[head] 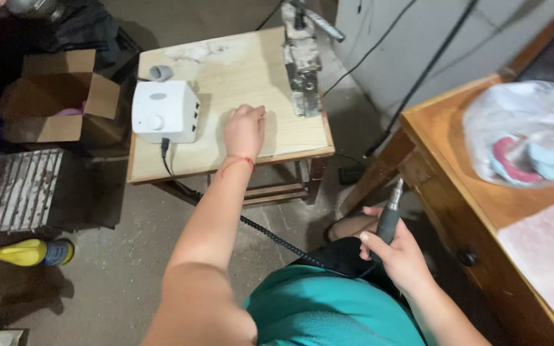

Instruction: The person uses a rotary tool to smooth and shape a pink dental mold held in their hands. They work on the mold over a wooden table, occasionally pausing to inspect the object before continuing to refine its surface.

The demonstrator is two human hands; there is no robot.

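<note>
The right hand is gripping the rotary handpiece, its long axis pointing up and away, while the left hand is resting loosely curled, holding nothing, on the small wooden table, just right of the white control box.

Right hand around rotary handpiece

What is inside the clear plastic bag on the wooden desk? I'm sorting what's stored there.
Through the clear plastic bag on the wooden desk show a pink curved piece and a pale blue piece. The crinkled plastic blurs them; anything beneath stays hidden.
</note>
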